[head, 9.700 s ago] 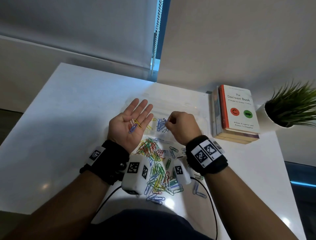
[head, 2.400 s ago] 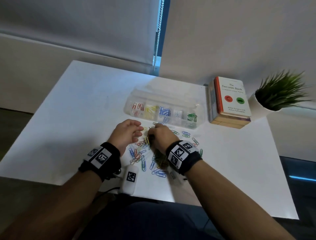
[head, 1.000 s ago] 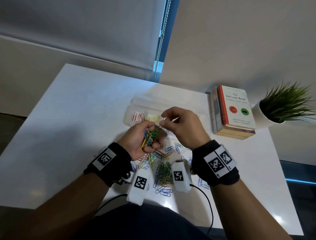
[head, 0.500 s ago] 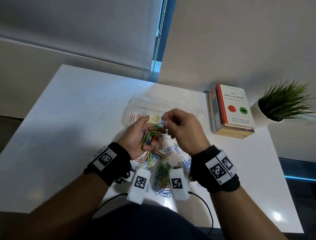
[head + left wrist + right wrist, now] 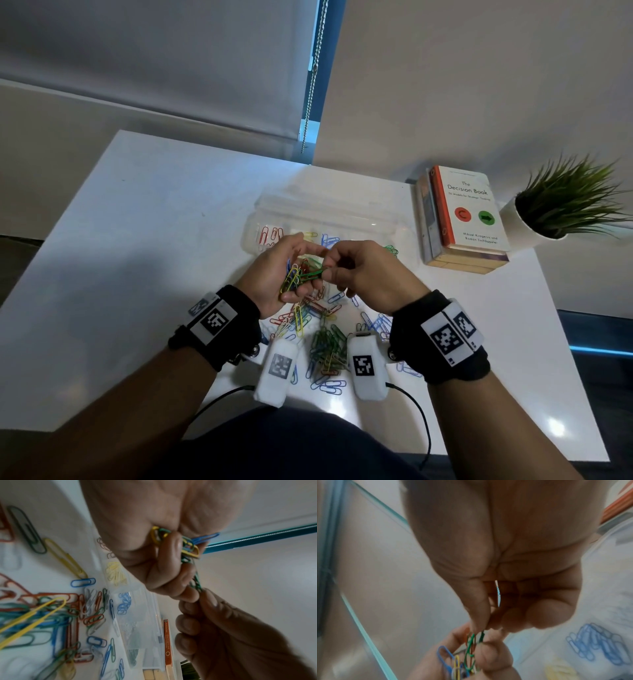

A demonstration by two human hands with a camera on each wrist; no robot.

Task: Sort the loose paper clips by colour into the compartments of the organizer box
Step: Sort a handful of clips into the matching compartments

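Pinching a green clip (image 5: 313, 273), right hand (image 5: 363, 274) tugs against the tangled bunch (image 5: 294, 277) gripped in left hand (image 5: 274, 274); snagged clips may spill onto bench (image 5: 137, 274).

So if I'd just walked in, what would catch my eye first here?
Probably the two hands raised over the middle of the white table: the left hand grips a bright bunch of paper clips, while the right hand pinches a green clip at its edge. Below them more coloured clips lie scattered, and just beyond sits a clear organizer box with clips already grouped by colour.
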